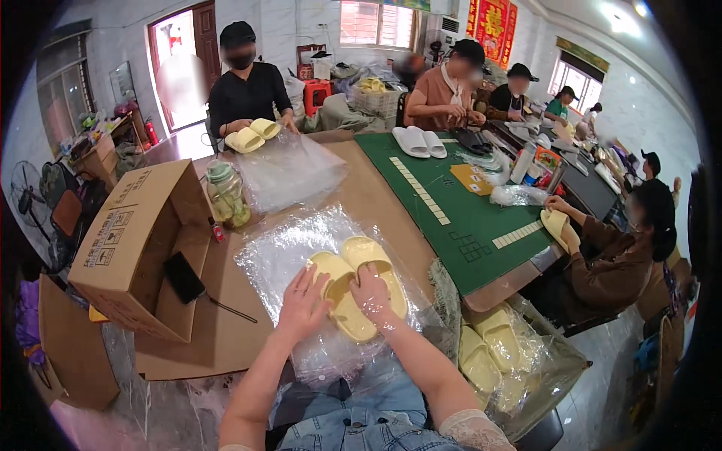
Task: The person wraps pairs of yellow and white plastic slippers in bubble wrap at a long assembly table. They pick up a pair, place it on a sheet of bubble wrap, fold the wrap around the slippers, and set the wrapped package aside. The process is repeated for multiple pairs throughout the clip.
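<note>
A pair of pale yellow slide slippers lies side by side in front of me, on a stack of clear plastic bags. Whether a layer of plastic covers them I cannot tell. My left hand rests with fingers spread against the outer side of the left slipper. Bunched fingers of my right hand grip at the inner side of the right slipper, between the two straps. Their tips are partly hidden.
An open cardboard box stands left, a phone on a stick leaning in it. Beyond are a glass jar and small red bottle. At right are a green mat and bagged yellow slippers. Co-workers sit or stand around.
</note>
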`<state>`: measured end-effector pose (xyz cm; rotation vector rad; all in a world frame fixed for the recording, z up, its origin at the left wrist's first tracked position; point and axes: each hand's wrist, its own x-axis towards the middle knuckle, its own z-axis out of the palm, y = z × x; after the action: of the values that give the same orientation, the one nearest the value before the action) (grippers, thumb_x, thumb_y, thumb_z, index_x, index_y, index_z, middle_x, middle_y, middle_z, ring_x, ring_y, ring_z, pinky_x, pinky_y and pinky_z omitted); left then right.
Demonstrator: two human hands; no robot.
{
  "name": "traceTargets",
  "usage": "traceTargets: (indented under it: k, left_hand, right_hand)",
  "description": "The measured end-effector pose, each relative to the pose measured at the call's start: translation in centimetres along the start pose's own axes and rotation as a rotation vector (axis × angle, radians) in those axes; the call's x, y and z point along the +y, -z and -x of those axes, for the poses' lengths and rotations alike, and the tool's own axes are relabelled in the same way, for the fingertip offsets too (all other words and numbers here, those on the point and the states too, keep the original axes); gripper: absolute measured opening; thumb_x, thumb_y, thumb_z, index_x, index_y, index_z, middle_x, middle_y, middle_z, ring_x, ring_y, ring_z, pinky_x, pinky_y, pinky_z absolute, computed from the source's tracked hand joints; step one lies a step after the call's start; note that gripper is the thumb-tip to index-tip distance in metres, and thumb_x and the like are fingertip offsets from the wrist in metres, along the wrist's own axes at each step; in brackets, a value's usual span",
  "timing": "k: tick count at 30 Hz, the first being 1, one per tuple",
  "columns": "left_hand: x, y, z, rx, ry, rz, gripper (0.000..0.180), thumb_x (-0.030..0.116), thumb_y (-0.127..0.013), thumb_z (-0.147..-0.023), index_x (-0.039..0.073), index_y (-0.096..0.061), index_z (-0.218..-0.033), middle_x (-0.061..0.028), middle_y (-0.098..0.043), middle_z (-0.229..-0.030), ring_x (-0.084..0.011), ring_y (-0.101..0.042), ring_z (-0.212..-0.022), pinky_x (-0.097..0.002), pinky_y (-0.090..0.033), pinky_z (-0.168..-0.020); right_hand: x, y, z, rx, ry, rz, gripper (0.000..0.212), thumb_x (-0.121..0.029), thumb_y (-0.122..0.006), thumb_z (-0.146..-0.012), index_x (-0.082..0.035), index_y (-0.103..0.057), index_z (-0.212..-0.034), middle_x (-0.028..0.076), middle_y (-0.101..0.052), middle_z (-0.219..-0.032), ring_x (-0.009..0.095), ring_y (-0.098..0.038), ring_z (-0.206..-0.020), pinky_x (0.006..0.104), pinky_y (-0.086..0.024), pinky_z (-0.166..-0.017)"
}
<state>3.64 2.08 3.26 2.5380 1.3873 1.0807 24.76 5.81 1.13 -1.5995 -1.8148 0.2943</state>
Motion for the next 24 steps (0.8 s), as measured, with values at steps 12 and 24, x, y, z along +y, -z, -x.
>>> traceTargets:
  k: [12, 24]
  left_hand:
    - [-1.5, -1.8, 1.1, -0.077, 0.07, 0.201, 0.065, 0.032, -0.068, -0.092, 0.016, -0.046, -0.152, -0.0181, -0.037, -0.16, -0.0438, -0.034, -0.147, -0.0489, -0.032, -0.12]
    - [-0.4, -1.1, 1.1, -0.023, -0.017, 0.066, 0.062, 0.036, -0.069, -0.091, 0.017, -0.052, -0.148, -0.0136, -0.041, -0.159, -0.0383, -0.033, -0.148, -0.0542, -0.028, -0.12]
  right_hand:
    - [0.2, 7.9, 5.9, -0.268, 0.235, -0.326, 0.053, -0.017, -0.074, -0.088, 0.0, -0.055, -0.134, 0.019, -0.058, -0.127, 0.034, -0.057, -0.12, 0.042, -0.047, -0.097]
    - [-6.4, 19.4, 3.9, -0.196, 0.126, -0.45, 0.014, -0.015, -0.07, -0.094, -0.002, -0.074, -0.097, 0.007, -0.074, -0.086, 0.016, -0.068, -0.075, 0.0294, -0.052, -0.068]
